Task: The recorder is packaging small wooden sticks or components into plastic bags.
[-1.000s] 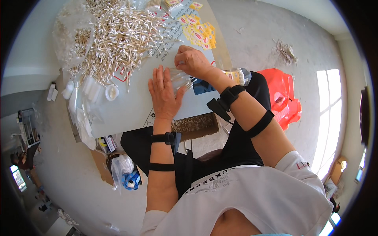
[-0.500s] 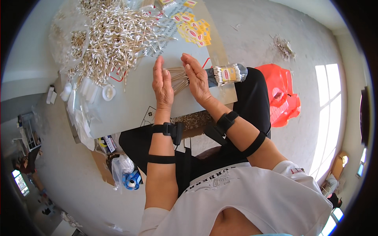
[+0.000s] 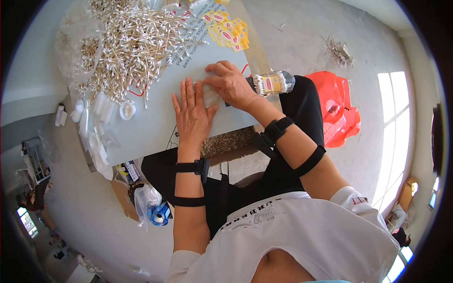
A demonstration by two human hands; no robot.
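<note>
Pale swabs [image 3: 214,100] slant left-to-right between both hands [image 3: 192,118] [image 3: 234,88].

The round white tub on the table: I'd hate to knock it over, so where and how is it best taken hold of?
Probably by opposite sides of the tub's rim, since it is round and faces up. Come from its right, where the left hand is; cotton swabs crowd its far side and white tube-shaped things its left.
</note>
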